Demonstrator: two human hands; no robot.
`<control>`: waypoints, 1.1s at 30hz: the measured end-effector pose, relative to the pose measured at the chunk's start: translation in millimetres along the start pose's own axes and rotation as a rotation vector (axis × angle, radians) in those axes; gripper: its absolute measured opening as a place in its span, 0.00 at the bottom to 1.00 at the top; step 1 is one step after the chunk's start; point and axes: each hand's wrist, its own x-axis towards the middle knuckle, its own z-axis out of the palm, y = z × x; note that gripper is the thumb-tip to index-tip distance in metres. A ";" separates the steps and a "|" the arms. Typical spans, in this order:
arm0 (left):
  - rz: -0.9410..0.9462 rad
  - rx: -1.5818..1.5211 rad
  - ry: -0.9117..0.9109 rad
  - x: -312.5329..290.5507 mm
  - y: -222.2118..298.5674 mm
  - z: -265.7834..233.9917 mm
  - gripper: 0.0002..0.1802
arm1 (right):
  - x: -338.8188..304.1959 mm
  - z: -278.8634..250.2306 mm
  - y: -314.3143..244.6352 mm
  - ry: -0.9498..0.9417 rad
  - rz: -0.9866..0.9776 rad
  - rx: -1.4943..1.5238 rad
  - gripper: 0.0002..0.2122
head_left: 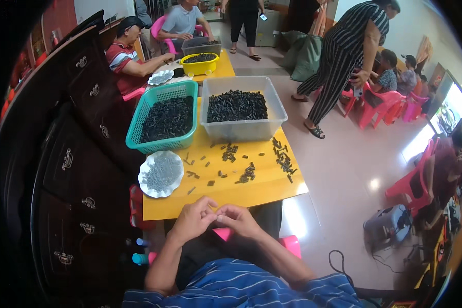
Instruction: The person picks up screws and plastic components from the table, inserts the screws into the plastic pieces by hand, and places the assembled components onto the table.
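My left hand (196, 219) and my right hand (236, 218) meet fingertip to fingertip just off the near edge of the yellow table (256, 194). Both are closed in a pinch, and whatever lies between the fingers is hidden or too small to name. Beyond them, small black cylindrical pieces (247, 173) lie scattered and in loose heaps on the tabletop. A white scalloped plate (148, 189) at the left holds many small clear-grey bits (162, 172). Behind it stand a green plastic basket (133, 134) and a translucent bin (241, 134), each with many black pieces inside.
A yellow tub (200, 68) stands farther along the tables, where two people sit working. Dark wooden drawers (61, 169) line the left side. A person in striped clothes (344, 51) bends over at the right, near pink chairs (379, 105). A grey-blue case (387, 226) sits on the floor.
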 end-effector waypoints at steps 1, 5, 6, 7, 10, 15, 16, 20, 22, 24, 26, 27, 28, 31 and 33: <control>-0.006 -0.003 -0.004 1.0 -4.1 -0.6 0.12 | 0.4 0.9 1.1 0.002 0.007 0.003 0.07; -0.122 -0.203 -0.079 7.0 -18.8 -1.6 0.13 | 0.7 3.7 -1.0 0.029 0.037 0.083 0.07; -0.134 -0.288 -0.085 8.3 -20.5 -1.8 0.13 | 0.5 4.9 -3.5 0.033 0.055 0.153 0.07; -0.144 -0.321 -0.094 12.4 -17.6 -3.5 0.11 | 1.4 3.6 -9.5 0.022 0.090 0.219 0.07; -0.101 -0.228 0.014 18.4 -22.4 8.4 0.08 | 2.9 0.3 -15.2 0.059 0.158 0.304 0.07; 0.163 -0.011 0.137 26.2 0.3 17.7 0.06 | 4.0 -10.7 -10.3 0.137 0.166 0.515 0.08; 0.140 -0.010 0.131 24.7 -1.6 19.0 0.06 | 5.0 -10.3 -10.1 0.135 0.151 0.534 0.08; 0.134 -0.027 0.153 27.8 -8.1 17.1 0.06 | 5.6 -11.3 -14.3 0.123 0.189 0.555 0.08; 0.101 -0.075 0.141 28.2 -14.9 16.2 0.07 | 5.2 -14.4 -10.6 0.105 0.197 0.572 0.09; 0.090 -0.051 0.134 28.0 -16.9 13.6 0.07 | 4.7 -13.8 -11.9 0.092 0.218 0.553 0.09; 0.133 -0.013 0.117 28.8 -18.4 11.2 0.07 | 3.9 -14.0 -12.6 0.090 0.230 0.545 0.10; 0.129 -0.014 0.115 28.8 -19.2 10.4 0.07 | 3.8 -14.0 -12.3 0.087 0.237 0.533 0.10; 0.121 -0.012 0.104 28.8 -19.8 9.6 0.06 | 3.8 -13.8 -11.3 0.088 0.240 0.536 0.10; 0.129 -0.016 0.092 29.7 -20.8 8.3 0.06 | 3.8 -13.7 -9.9 0.087 0.243 0.530 0.10; 0.144 -0.020 0.094 31.0 -20.2 6.4 0.06 | 3.9 -13.4 -12.1 0.087 0.266 0.539 0.09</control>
